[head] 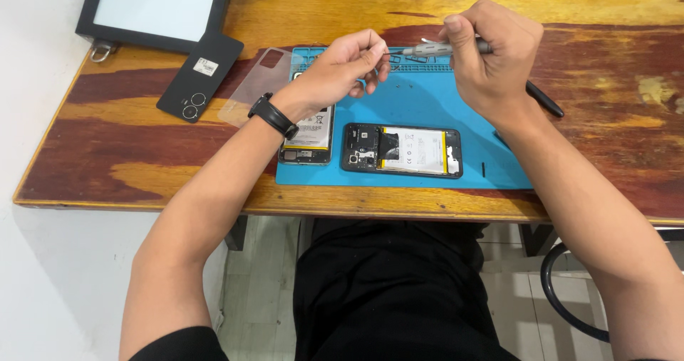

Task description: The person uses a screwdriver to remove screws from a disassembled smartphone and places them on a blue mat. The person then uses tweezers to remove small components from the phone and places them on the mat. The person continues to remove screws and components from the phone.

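Both hands up over blue mat (427, 104). Right hand (491, 54) clamped round grey screwdriver (442, 47), shaft level, tip pointing left. Left hand (342, 69) pinching at tip, fingers closed together. Below, opened phone (401, 150) flat on mat, battery showing. Second phone (308, 136) under left wrist. Black back cover (200, 76) on table (128, 147).
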